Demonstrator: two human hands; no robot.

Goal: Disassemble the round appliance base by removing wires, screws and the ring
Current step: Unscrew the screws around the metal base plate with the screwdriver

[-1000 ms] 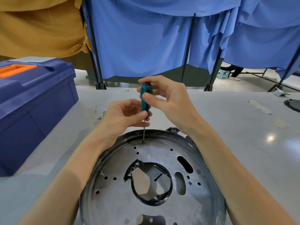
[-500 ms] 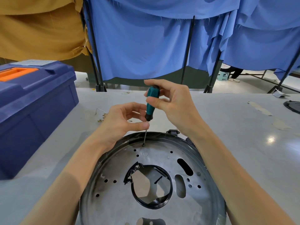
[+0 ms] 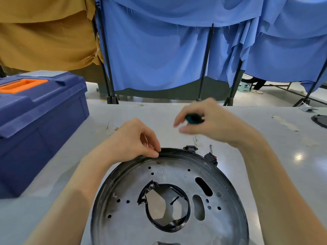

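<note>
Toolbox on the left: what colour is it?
Dark blue toolbox with an orange top handle; head view.

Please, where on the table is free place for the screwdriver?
The widest bare patch of table lies right of the round base, short of the black object. A narrower strip runs between toolbox and base. Behind the rim it is crowded: connector, switch, left hand, right hand.

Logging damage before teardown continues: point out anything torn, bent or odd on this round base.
The black ring lining the centre hole of the base is damaged: at its upper-left edge the material is torn and crumpled into a ragged flap, while the rest follows a smooth circle. Nothing else clearly stands out.
</note>
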